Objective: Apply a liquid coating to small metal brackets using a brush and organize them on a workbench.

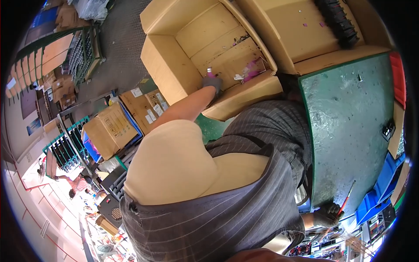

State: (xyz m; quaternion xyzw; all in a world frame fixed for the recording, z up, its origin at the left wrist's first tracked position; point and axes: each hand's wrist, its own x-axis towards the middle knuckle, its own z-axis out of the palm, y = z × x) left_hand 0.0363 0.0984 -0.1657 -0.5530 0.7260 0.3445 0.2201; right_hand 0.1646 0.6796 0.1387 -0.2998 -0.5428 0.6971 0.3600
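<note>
My left hand (212, 84), in a grey glove, reaches down into an open cardboard box (168, 61). Its fingers are closed round a small purple piece with a silvery top (210, 70), whose exact kind I cannot make out. Crumpled purple and white scraps (249, 72) lie in the box, right of that hand. My right hand (327, 215), in a dark glove, is low at the right by the near edge of a green tabletop (349, 126). It grips a slim red-handled tool (345, 203) slanting up over the tabletop, its tip too small to tell.
A second cardboard box (301, 26) stands to the right, with a row of black parts (338, 22) inside. Blue bins (375, 201) and a red bin (397, 78) line the tabletop's right side. Stacked cartons (111, 130) stand at left. Another person (78, 185) is far left.
</note>
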